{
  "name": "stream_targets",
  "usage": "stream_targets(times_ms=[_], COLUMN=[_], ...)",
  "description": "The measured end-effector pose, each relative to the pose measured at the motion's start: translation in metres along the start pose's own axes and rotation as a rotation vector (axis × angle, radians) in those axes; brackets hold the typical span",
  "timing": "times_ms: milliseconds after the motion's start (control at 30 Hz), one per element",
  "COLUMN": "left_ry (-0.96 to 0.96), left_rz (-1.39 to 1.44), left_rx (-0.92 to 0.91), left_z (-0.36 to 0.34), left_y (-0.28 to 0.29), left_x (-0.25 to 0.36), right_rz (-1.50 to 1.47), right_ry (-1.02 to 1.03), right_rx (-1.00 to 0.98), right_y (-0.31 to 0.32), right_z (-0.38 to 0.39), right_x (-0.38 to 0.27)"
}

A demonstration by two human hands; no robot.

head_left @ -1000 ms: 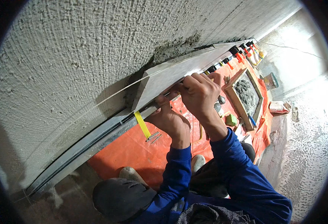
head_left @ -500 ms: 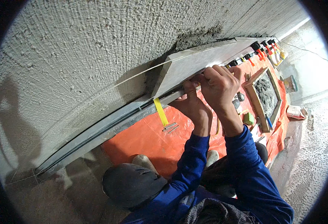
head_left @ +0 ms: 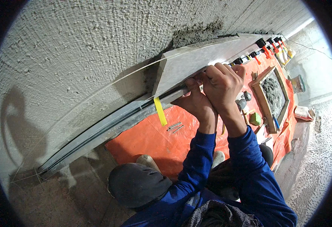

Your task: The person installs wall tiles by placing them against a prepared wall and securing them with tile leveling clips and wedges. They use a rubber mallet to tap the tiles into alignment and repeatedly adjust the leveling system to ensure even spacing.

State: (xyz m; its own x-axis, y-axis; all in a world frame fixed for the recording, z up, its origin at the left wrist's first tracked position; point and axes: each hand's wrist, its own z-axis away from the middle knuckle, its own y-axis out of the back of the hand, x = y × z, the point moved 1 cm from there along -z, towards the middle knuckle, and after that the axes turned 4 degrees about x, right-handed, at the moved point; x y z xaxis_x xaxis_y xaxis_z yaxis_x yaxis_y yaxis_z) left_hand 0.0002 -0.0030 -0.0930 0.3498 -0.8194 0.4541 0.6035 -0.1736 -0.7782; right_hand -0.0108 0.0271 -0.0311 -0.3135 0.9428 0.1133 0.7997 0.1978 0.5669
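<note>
While the flat, pale grey slab (head_left: 196, 62) stands along the rough, grey plastered wall (head_left: 98, 45), just above the long, grey metal rail (head_left: 128, 119), both hands are close together at its lower edge. The right hand (head_left: 224, 83) has bent fingers there, and the left hand (head_left: 200, 106) has its thumb beside the rail; I cannot tell whether either one grasps something. To do this well, it seems best to press gently, with steady wrists, and to keep fingertips from being pinched, leaving the flat, yellow strap (head_left: 160, 112) undisturbed beneath the slab's corner.
</note>
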Motion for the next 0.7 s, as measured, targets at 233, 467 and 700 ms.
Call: stream_targets(times_ms=[233,467,700], left_ry=[0.018,0.025,0.037], left_rz=[0.008,-0.052,-0.018], left_rx=[-0.038,0.007,-0.016], left_z=[-0.0006,0.0014,-0.0007], left_y=[0.0027,-0.0005,0.0018], left_x=[0.0027,0.0055,0.0028], right_rz=[-0.027,-0.037,-0.056], right_ry=[-0.011,-0.012,-0.014], right_rx=[0.017,0.021,0.036], right_y=[-0.0013,-0.0021,-0.0036], right_z=[-0.0001,0.0,-0.0003], right_x=[-0.0015,-0.0004,-0.0003])
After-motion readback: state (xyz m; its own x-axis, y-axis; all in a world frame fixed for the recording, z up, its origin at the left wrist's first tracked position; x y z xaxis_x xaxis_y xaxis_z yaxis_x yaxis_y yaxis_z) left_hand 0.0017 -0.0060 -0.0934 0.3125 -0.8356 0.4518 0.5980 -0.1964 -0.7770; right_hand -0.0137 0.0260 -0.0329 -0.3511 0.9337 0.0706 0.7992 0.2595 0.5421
